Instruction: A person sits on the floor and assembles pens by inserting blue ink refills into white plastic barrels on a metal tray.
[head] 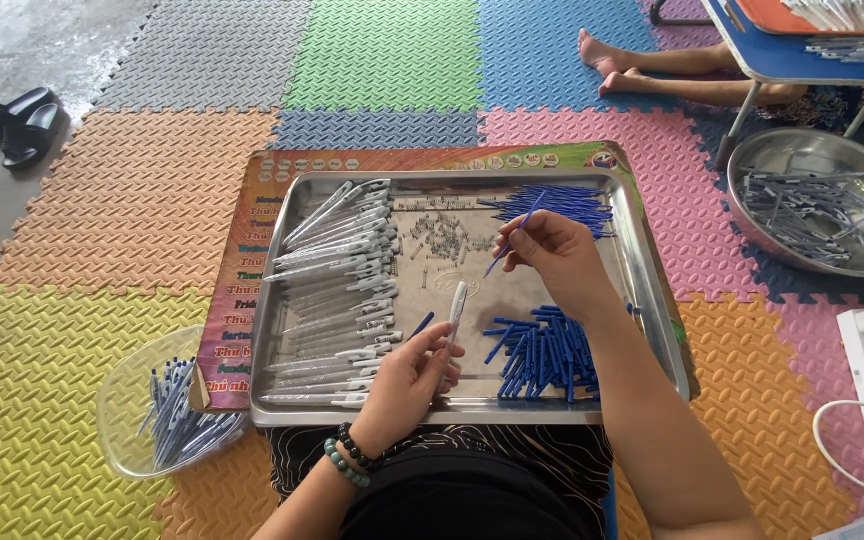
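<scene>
While the left hand (414,368) pinches a white pen barrel (456,312) upright between closed fingers, its open end tilted toward the other hand, the right hand (552,258) grips a thin blue refill (514,236) at its top, fingertips pressed together, so the two parts can meet. Both hover over the metal tray (642,290): barrels (337,290) are lined along its left edge, springs (442,238) at the middle, blue pieces (542,358) near the front-right corner, within reach.

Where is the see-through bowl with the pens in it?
In the head view, the clear bowl sits on the yellow foam mat, at the lower left, just beside the metal tray's left edge.
</scene>
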